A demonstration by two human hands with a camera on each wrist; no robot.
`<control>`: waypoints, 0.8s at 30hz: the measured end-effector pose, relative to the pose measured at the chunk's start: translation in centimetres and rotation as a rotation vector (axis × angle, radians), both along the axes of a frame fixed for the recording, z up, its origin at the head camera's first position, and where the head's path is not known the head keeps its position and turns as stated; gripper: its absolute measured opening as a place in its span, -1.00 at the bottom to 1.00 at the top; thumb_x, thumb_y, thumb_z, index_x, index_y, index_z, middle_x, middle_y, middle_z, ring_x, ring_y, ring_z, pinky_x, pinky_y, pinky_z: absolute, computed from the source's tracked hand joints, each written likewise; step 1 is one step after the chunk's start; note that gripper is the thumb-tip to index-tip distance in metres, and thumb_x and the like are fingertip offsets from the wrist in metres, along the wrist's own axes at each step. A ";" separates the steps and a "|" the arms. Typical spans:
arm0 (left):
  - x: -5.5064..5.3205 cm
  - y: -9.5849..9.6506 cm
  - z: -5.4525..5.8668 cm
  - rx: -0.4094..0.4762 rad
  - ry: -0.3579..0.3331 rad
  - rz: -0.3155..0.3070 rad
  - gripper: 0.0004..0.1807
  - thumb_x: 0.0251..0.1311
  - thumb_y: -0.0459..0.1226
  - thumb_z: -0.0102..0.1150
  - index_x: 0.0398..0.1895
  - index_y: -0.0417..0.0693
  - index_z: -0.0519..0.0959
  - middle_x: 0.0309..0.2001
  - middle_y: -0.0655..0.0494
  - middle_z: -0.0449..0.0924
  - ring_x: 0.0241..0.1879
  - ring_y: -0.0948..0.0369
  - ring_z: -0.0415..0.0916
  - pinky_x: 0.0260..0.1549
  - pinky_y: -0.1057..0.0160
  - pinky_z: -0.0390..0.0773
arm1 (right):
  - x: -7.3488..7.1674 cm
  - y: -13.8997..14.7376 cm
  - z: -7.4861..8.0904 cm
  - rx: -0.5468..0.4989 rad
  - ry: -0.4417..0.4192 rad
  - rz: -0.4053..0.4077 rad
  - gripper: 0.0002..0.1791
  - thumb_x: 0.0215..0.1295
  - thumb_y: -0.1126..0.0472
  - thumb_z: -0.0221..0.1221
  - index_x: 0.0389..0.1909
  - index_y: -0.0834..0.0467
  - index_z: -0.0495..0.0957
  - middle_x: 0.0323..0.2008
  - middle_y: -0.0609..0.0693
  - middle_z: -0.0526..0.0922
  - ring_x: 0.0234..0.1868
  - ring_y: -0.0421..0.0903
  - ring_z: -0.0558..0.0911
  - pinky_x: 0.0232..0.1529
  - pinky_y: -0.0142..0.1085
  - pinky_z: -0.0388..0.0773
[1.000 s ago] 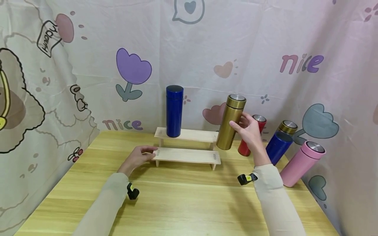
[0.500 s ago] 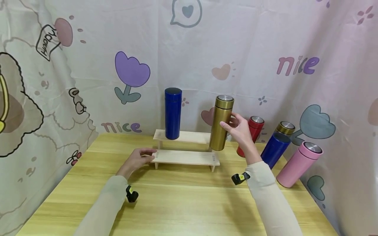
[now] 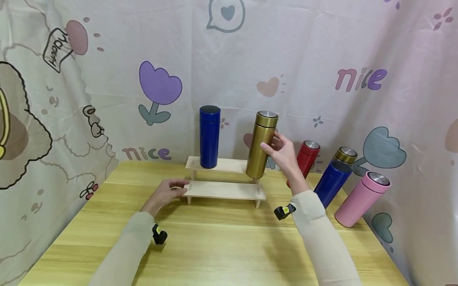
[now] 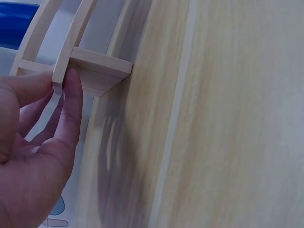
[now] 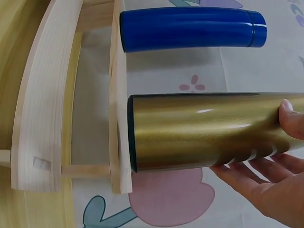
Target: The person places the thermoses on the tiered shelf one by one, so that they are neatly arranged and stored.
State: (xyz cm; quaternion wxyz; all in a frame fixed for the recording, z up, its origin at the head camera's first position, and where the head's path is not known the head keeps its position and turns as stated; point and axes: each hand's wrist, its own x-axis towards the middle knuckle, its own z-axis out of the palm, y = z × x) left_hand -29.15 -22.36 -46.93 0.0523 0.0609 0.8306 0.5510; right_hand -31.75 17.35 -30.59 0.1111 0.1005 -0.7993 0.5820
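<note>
With our left hand we pinch the two-tier wooden stand at its left end, by the lower tier. Our right hand grips the gold vacuum flask by its side at the right end of the upper tier, though whether the base touches we cannot tell; left of it we see a blue vacuum flask standing upright.

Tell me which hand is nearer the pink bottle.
Right. The right hand, holding a gold bottle, is left of the pink bottle; the left hand is much farther left, pinching the lower shelf.
</note>
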 end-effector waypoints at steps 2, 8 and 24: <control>-0.1 0.0 0.0 0.006 0.002 -0.005 -0.55 0.41 -0.28 0.24 0.31 -0.23 0.56 0.27 -0.28 0.53 0.08 0.12 0.58 -0.03 0.35 0.65 | -0.2 -0.4 0.2 -0.032 0.005 0.011 -0.21 0.37 0.17 0.33 0.54 0.21 0.25 0.39 0.30 0.50 0.33 0.25 0.56 0.41 0.09 0.48; -0.3 0.1 0.1 0.015 0.011 -0.014 -0.55 0.41 -0.29 0.24 0.31 -0.25 0.55 0.25 -0.29 0.54 0.05 0.15 0.60 -0.04 0.34 0.67 | -0.7 -1.5 0.4 -0.067 0.049 0.028 -0.28 0.36 0.25 0.32 0.49 0.23 0.31 0.36 0.32 0.52 0.30 0.26 0.58 0.40 0.07 0.49; -0.2 -0.2 -0.2 0.022 0.015 -0.021 -0.55 0.41 -0.29 0.24 0.31 -0.25 0.55 0.26 -0.31 0.53 0.04 0.14 0.60 -0.07 0.41 0.65 | -2.3 -4.3 -0.4 -0.099 0.120 0.015 -0.30 0.34 0.31 0.34 0.45 0.31 0.33 0.33 0.37 0.53 0.29 0.27 0.59 0.40 0.04 0.50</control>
